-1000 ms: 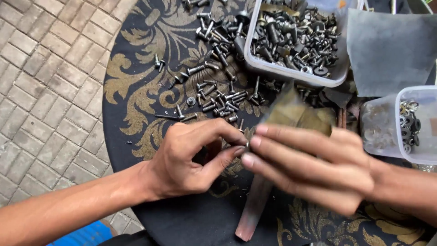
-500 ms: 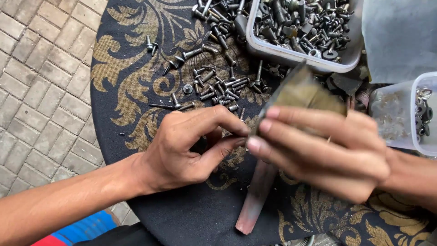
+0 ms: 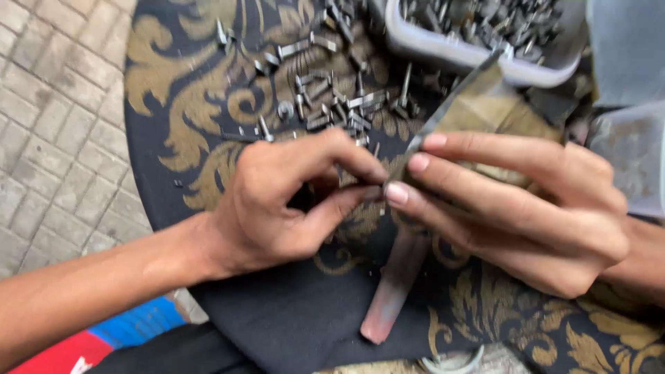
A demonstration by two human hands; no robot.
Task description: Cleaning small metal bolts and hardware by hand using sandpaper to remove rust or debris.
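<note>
My left hand and my right hand meet fingertip to fingertip over a black cloth with gold scrollwork. Between the pinched thumb and forefinger of my left hand sits a small dark piece, too blurred to name. My right hand's fingers close around a thin brownish bag and touch the same small piece. A long flat reddish metal bar lies on the cloth under both hands. Loose bolts and screws are scattered just beyond my fingers.
A white plastic tray full of bolts stands at the top. A clear plastic container sits at the right edge. Grey paving bricks lie to the left of the cloth. Blue and red material shows at the lower left.
The view has shifted down and closer, so the tray now sits at the top edge. Both hands stay together, pinching the small piece; their grip looks the same.
</note>
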